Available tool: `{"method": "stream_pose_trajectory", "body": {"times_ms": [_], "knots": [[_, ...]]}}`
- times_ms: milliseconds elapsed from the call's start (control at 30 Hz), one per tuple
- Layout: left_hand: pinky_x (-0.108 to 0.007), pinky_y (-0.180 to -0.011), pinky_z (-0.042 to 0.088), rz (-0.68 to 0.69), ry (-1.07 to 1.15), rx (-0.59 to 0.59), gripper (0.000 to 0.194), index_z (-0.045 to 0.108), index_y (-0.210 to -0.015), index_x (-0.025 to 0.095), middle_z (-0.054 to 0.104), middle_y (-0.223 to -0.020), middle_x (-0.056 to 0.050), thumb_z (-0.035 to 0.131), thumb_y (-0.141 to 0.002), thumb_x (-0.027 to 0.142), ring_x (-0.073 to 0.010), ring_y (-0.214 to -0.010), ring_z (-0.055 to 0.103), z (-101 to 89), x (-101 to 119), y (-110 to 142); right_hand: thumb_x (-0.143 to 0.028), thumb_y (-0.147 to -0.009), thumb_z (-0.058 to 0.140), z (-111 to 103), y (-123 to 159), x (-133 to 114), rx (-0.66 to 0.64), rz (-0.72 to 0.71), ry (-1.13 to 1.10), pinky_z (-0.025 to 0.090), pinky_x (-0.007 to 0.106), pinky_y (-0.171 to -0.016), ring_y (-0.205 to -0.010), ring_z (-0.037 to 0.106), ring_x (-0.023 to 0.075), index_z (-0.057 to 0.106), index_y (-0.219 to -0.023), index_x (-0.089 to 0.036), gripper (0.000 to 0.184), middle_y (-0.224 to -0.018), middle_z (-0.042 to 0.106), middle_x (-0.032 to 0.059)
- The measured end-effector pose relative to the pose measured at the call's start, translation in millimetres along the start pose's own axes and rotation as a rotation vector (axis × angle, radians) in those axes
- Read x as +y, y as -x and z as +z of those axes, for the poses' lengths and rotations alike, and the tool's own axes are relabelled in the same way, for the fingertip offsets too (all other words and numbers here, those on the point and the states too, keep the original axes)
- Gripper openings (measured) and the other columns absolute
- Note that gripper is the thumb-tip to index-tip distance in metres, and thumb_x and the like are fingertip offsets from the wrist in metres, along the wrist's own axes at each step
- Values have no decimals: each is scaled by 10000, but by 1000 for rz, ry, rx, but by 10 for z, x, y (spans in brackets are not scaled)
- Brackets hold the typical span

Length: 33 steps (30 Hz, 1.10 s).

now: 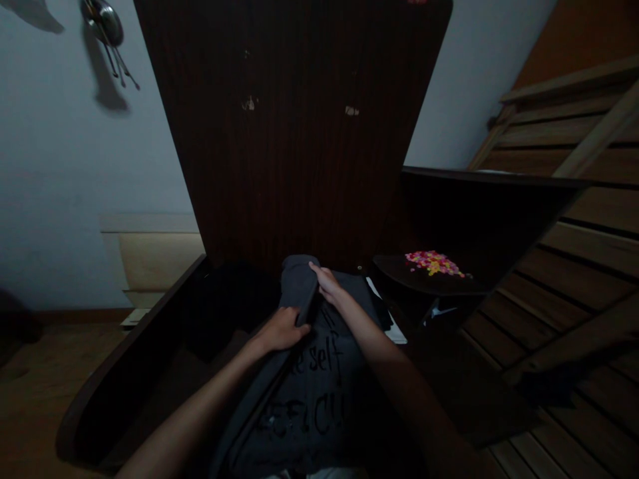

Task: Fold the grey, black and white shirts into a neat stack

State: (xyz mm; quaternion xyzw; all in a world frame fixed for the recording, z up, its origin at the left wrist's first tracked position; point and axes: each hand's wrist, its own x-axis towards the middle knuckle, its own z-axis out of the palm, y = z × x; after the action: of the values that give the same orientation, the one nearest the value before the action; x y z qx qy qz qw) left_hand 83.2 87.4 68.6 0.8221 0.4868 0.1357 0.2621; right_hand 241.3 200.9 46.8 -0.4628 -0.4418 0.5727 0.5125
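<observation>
A grey garment (319,372) with black lettering lies spread on a dark wooden surface (150,372) in front of me. My left hand (282,329) is closed on a folded edge of the garment near its middle. A little farther away, my right hand (327,283) pinches the same fold near the garment's top end. Both forearms reach in from the bottom of the view. The scene is dim.
A tall dark wooden board (294,126) stands upright behind the garment. To the right is a dark shelf (429,276) with a heap of small pink and yellow bits (434,263). Wooden slats (574,219) fill the right side. Metal utensils (107,33) hang on the pale wall.
</observation>
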Motion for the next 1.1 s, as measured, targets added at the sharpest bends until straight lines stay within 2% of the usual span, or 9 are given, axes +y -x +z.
{"method": "stream_pose_trajectory", "body": {"times_ms": [200, 367, 500, 600, 667, 800, 900, 1000, 1100], "knots": [[-286, -743, 483, 72, 58, 7, 173, 666, -857, 165, 725, -882, -77, 563, -792, 288, -229, -851, 672, 250, 513, -455, -367, -865, 551, -621, -55, -140, 164, 21, 17, 501, 255, -617, -604, 653, 170, 654, -688, -172, 283, -596, 685, 35], [-297, -815, 492, 84, 88, 40, 224, 654, -932, 153, 720, -989, -104, 586, -803, 323, -244, -943, 664, 635, 860, -818, -370, -798, 614, -1216, -82, -74, 251, 21, 196, 494, 261, -612, -613, 647, 176, 649, -672, -192, 221, -621, 695, 42], [-296, -825, 491, 51, 75, -18, 230, 632, -974, 160, 714, -1027, -100, 595, -811, 317, -242, -972, 661, 986, 990, -1002, -348, -702, 695, -1556, -39, 55, 327, 0, 304, 452, 253, -570, -559, 601, 164, 615, -587, -183, 216, -547, 644, 17], [-293, -801, 492, 37, 63, -75, 242, 618, -999, 154, 711, -1016, -104, 613, -792, 281, -243, -963, 662, 1187, 1001, -1035, -336, -637, 726, -1674, -13, 168, 380, -24, 356, 431, 235, -562, -551, 573, 144, 573, -554, -188, 229, -516, 601, -25], [-290, -786, 491, 42, 60, -87, 242, 615, -997, 154, 710, -1007, -105, 620, -778, 258, -241, -949, 661, 1253, 994, -1029, -363, -615, 730, -1708, -23, 226, 406, -34, 391, 428, 230, -560, -556, 567, 140, 548, -541, -192, 260, -508, 582, -41], [-297, -791, 484, 49, 84, -59, 209, 609, -980, 166, 705, -989, -98, 593, -788, 245, -232, -930, 652, 1228, 1037, -1035, -389, -636, 698, -1755, -98, 260, 444, -30, 473, 443, 241, -576, -588, 592, 155, 555, -544, -197, 257, -529, 597, -34], [-320, -813, 484, 50, 122, -9, 219, 612, -995, 157, 700, -980, -107, 570, -800, 247, -248, -947, 643, 1199, 1123, -1056, -342, -646, 688, -1809, -149, 242, 489, -16, 561, 452, 256, -610, -634, 620, 178, 542, -503, -207, 246, -532, 603, -22], [-327, -835, 481, 41, 128, -24, 277, 619, -1049, 131, 699, -1019, -138, 564, -808, 255, -271, -1000, 633, 1277, 1177, -1044, -258, -610, 718, -1856, -163, 235, 544, -7, 662, 455, 273, -669, -732, 650, 212, 512, -450, -218, 264, -558, 619, 3], [-330, -856, 477, 35, 89, -78, 339, 624, -1108, 102, 693, -1081, -176, 569, -808, 250, -286, -1045, 628, 1400, 1162, -990, -210, -571, 754, -1868, -159, 249, 581, -13, 733, 454, 289, -732, -858, 661, 242, 544, -489, -228, 226, -683, 678, 39]]}}
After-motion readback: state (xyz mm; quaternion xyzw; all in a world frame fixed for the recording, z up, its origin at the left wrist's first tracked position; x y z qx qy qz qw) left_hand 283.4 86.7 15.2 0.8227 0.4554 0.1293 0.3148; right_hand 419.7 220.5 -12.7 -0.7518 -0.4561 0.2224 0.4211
